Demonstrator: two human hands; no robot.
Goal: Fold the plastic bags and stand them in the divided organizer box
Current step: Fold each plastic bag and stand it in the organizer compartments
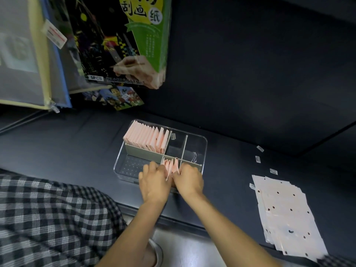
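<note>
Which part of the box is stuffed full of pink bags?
The far left part of the box: packed with standing pink bags. The others are barely filled or empty.

Pink folded bags (146,138) upright in clear organizer box (200,140); flat stack (287,214) at right.

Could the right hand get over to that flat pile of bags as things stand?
Probably yes. The right hand is busy pinching folded bags in the clear box, but the flat pile lies on its side with bare tabletop between.
</note>
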